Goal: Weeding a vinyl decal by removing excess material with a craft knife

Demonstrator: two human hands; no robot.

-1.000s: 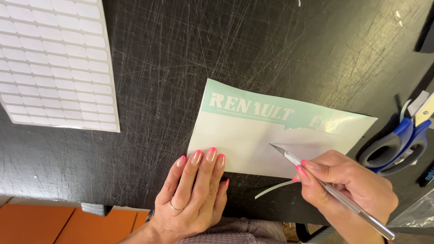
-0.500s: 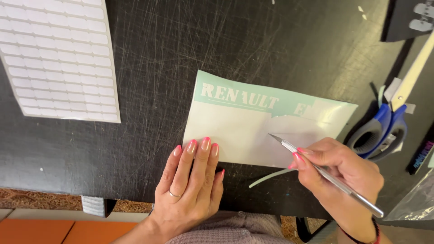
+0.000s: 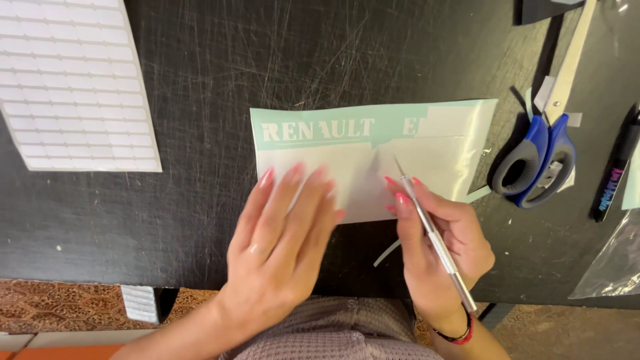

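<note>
A pale green vinyl sheet (image 3: 440,143) with white cut-out letters along its top lies on the scratched black cutting mat (image 3: 267,60). My left hand (image 3: 283,240) rests flat over the sheet's lower left edge, fingers spread slightly. My right hand (image 3: 437,250) grips a thin silver craft knife (image 3: 433,233) like a pen, its tip touching the sheet's white middle area. A loose thin vinyl strip (image 3: 387,253) lies on the mat just below the sheet, beside my right hand.
Blue-handled scissors (image 3: 537,157) lie to the right of the sheet. A dark marker (image 3: 617,177) and clear plastic (image 3: 610,267) sit at the far right. A white gridded label sheet (image 3: 73,87) lies at the upper left. The mat's front edge runs near my body.
The view shifted, so the sheet now sits level. My left hand slid right over the sheet's lower edge. The knife tip moved left toward the sheet's middle.
</note>
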